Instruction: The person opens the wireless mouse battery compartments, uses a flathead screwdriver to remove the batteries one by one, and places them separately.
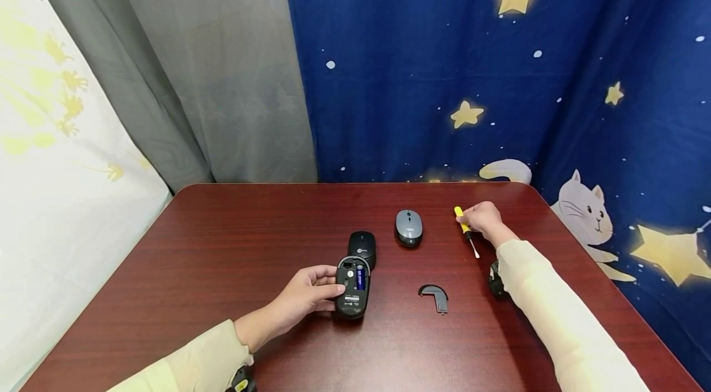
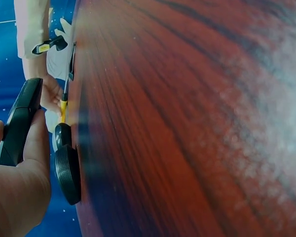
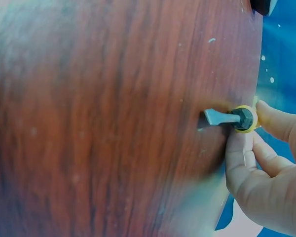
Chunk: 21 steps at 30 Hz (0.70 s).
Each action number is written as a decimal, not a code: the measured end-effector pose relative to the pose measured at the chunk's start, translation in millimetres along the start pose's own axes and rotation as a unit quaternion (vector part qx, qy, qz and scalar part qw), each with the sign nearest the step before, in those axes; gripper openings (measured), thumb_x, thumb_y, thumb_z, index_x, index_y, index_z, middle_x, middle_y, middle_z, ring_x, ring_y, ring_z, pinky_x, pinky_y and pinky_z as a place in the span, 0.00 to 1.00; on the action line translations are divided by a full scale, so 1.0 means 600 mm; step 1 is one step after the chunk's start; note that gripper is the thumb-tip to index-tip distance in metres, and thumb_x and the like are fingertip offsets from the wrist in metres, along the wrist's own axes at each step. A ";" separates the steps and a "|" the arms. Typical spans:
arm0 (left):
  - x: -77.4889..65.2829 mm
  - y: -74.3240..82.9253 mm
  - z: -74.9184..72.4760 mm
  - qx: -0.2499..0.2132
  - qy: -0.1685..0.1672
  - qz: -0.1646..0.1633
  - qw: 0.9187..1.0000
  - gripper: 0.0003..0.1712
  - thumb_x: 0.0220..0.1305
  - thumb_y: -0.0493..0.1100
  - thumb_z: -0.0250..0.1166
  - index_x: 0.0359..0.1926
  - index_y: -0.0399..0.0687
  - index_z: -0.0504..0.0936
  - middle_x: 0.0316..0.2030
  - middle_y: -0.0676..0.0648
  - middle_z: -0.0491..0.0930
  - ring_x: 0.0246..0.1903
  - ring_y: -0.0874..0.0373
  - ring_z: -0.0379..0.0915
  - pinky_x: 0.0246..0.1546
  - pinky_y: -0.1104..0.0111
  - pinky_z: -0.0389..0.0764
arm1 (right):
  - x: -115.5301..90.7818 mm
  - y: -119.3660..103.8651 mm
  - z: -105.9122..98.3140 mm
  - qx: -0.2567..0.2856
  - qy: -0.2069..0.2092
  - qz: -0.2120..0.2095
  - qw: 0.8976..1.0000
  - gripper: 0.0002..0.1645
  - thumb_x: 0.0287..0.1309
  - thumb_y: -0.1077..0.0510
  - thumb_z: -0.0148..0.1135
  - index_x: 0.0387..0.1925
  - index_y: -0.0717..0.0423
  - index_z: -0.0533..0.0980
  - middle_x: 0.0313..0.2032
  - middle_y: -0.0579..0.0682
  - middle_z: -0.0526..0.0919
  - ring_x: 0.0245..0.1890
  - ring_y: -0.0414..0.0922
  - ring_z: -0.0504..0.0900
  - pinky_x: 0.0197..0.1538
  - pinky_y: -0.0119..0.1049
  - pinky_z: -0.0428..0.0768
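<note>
My left hand [image 1: 304,293] grips a black computer mouse [image 1: 352,305] by its side, underside facing up. Its battery bay is uncovered, and a blue battery [image 1: 361,278] lies inside. In the left wrist view the same mouse [image 2: 20,123] appears edge-on between thumb and fingers, off the table. At the right, my right hand [image 1: 484,219] pinches the yellow handle of a flat-head screwdriver [image 1: 465,226]. Its blade points toward the near side of the table; the right wrist view shows the flat screwdriver tip [image 3: 217,117] close to the wood.
A second black mouse [image 1: 362,242] stands just behind the held one. Farther back is a grey mouse [image 1: 408,225]. A curved black battery cover [image 1: 436,296] lies between the two arms. All rest on the reddish-brown table [image 1: 250,225], with curtains [image 1: 400,71] behind it.
</note>
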State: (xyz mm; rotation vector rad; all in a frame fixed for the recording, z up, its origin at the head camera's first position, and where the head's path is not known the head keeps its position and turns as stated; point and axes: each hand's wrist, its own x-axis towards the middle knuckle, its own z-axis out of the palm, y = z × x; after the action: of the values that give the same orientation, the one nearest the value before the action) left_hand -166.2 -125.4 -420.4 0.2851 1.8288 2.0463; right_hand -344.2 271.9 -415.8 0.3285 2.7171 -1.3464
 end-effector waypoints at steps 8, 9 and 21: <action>-0.002 0.001 0.001 0.006 0.002 -0.001 1.000 0.27 0.62 0.33 0.63 0.59 0.21 0.66 0.43 0.40 0.80 0.40 0.54 0.80 0.38 0.61 0.83 | -0.001 0.002 -0.011 0.118 -0.029 0.038 0.992 0.22 0.62 0.63 0.63 0.53 0.75 0.73 0.34 0.52 0.78 0.26 0.40 0.76 0.31 0.29 0.79; -0.002 0.001 0.001 0.007 0.003 -0.002 1.000 0.27 0.62 0.33 0.63 0.59 0.21 0.66 0.43 0.40 0.80 0.40 0.54 0.80 0.38 0.61 0.83 | -0.002 0.002 -0.013 0.130 -0.033 0.041 0.990 0.23 0.63 0.63 0.62 0.54 0.75 0.73 0.32 0.50 0.78 0.25 0.39 0.75 0.31 0.28 0.79; -0.004 0.004 0.003 0.011 0.007 -0.007 1.000 0.28 0.62 0.33 0.63 0.59 0.22 0.66 0.43 0.40 0.81 0.39 0.55 0.81 0.38 0.63 0.83 | -0.017 -0.007 -0.036 0.255 -0.078 0.062 0.962 0.29 0.63 0.65 0.61 0.62 0.73 0.66 0.26 0.43 0.79 0.26 0.36 0.78 0.33 0.27 0.81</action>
State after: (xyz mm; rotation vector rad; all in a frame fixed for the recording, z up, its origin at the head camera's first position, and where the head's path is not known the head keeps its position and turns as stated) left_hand -163.5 -125.3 -417.7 0.2635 1.8577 2.0253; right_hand -334.7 285.2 -397.9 0.3975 2.1505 -1.9276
